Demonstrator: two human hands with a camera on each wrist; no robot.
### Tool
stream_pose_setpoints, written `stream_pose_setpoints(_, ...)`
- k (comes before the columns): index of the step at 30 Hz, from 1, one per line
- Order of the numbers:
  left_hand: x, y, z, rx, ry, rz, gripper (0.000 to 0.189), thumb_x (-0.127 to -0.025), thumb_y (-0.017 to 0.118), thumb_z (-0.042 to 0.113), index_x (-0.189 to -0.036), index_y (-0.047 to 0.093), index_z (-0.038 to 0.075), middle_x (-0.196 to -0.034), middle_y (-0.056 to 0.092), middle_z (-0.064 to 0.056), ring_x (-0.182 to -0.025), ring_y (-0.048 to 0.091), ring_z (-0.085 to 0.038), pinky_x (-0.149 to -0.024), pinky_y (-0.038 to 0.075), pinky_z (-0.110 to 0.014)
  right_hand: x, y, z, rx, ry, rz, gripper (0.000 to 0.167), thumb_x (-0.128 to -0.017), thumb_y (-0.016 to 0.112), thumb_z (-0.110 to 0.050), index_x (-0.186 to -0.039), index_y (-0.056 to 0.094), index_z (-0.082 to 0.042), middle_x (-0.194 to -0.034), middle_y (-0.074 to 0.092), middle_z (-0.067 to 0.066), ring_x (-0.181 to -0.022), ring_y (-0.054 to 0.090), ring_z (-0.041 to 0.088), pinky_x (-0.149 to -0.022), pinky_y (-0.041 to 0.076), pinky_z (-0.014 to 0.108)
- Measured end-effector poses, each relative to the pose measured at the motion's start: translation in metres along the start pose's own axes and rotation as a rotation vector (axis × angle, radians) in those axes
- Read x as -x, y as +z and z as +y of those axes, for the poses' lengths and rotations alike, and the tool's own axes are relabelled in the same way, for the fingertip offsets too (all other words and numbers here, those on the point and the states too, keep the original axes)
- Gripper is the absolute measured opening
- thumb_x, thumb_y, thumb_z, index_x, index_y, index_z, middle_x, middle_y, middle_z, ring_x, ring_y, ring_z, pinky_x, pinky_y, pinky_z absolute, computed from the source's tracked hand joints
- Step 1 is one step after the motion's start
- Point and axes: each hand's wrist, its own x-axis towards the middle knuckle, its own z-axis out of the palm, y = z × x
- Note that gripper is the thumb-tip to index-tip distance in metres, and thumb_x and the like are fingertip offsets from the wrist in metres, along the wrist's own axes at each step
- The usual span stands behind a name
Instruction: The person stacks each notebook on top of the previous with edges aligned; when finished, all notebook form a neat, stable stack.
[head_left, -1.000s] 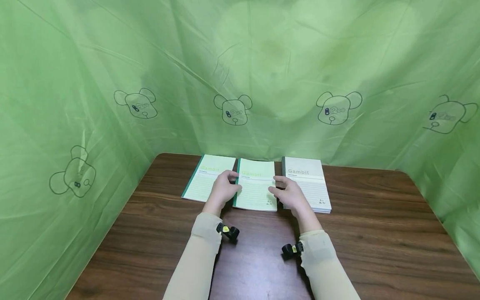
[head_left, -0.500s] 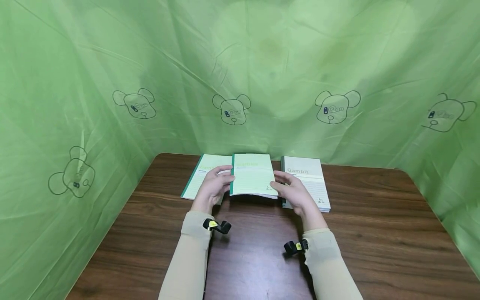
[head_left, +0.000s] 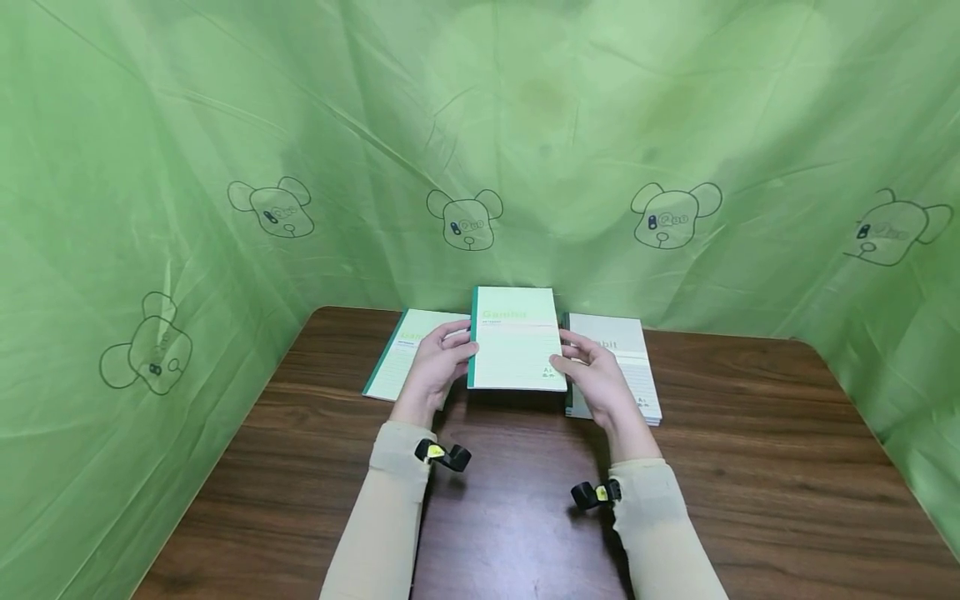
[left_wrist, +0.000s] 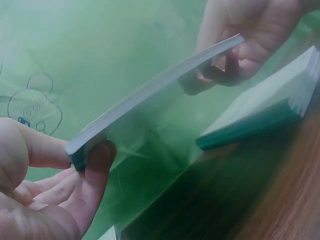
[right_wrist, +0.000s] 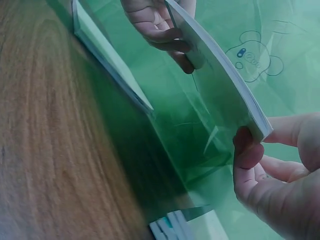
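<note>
A notebook [head_left: 517, 350] with a pale green cover and dark green spine is held up off the table by both hands. My left hand [head_left: 435, 362] pinches its spine side, thumb on the cover and fingers beneath. On the opposite side my right hand [head_left: 600, 375] grips the lower right edge the same way. Seen edge-on in the left wrist view, the notebook's page edge [left_wrist: 155, 95] bows slightly between the hands. Another pale green notebook [head_left: 390, 362] lies flat behind my left hand, partly covered. A stack of greyish-white notebooks [head_left: 641, 379] lies behind my right hand.
The brown wooden table [head_left: 750, 467] extends to both sides and toward the body. A green curtain [head_left: 570, 150] printed with bear-like outlines hangs along the table's back edge and at both sides. Each sleeve cuff carries a small black wrist camera [head_left: 442, 454].
The middle notebook, lying flat on the table a second ago, has been gripped at both sides and lifted. It now stands higher in the head view, slightly farther right than half a second ago.
</note>
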Motion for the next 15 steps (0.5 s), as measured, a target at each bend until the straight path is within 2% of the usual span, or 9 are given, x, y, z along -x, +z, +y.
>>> stream_pose_setpoints(3,0.005,0.008,0.005,0.017,0.016,-0.011,0.051,-0.102,0.070,-0.007,-0.150,0.060,0.006,-0.132,0.073,-0.016,-0.098,0.076,-0.020,-0.079,0.064,-0.031,0.003,-0.003,-0.005,0.002,-0.007,0.006,0.062,-0.106,0.071,-0.011,-0.165,0.049,-0.009,-0.148,0.048,0.022,-0.119,0.058,0.022,-0.106,0.050,0.035)
stream_pose_setpoints(7,0.010,0.017,0.009,0.018,0.024,-0.035,0.054,-0.101,0.071,-0.004,-0.152,0.060,0.011,-0.118,0.073,-0.011,-0.091,0.074,-0.018,-0.078,0.063,-0.032,0.006,-0.008,-0.010,-0.008,-0.026,0.021,0.061,-0.106,0.071,-0.010,-0.164,0.049,-0.008,-0.143,0.050,0.019,-0.109,0.060,0.018,-0.095,0.054,0.027)
stream_pose_setpoints(12,0.012,0.025,0.008,0.070,0.022,-0.084,0.060,-0.099,0.072,-0.005,-0.153,0.060,0.018,-0.105,0.073,-0.009,-0.084,0.072,-0.018,-0.077,0.063,-0.033,0.006,-0.016,-0.012,-0.052,-0.033,0.040,0.061,-0.106,0.070,-0.007,-0.164,0.049,-0.006,-0.137,0.054,0.017,-0.104,0.064,0.014,-0.091,0.056,0.023)
stream_pose_setpoints(15,0.014,0.031,0.006,0.089,0.028,-0.077,0.059,-0.099,0.072,-0.006,-0.153,0.060,0.016,-0.104,0.072,-0.008,-0.084,0.071,-0.017,-0.076,0.062,-0.032,0.007,-0.020,-0.013,-0.052,-0.026,0.043,0.062,-0.107,0.069,-0.007,-0.165,0.048,-0.006,-0.139,0.054,0.016,-0.102,0.064,0.012,-0.089,0.056,0.023)
